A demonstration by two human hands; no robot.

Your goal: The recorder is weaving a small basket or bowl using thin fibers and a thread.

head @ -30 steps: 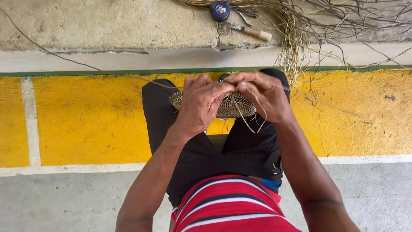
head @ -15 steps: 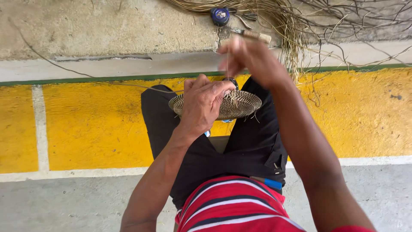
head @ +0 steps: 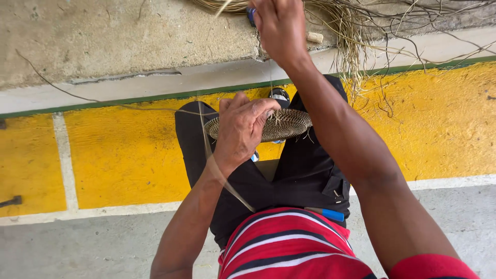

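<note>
My left hand [head: 243,129] is clamped over the near rim of the small woven disc [head: 287,123] that rests across my knees, fingers curled on its top and thumb side toward me. My right hand [head: 279,26] is raised high above it — fingers pinched shut on a thin straw strand [head: 270,77] running taut down to the disc. A bundle of loose dry fibres [head: 356,31] lies on the concrete ledge [head: 113,36] beyond my knees, above the yellow painted band [head: 124,155].

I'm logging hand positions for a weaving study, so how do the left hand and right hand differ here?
The left hand sits low over the lap, pressing on the woven disc; the right hand is raised high toward the loose fibre pile, apparently pinching a thin strand. Both are bare.
</note>
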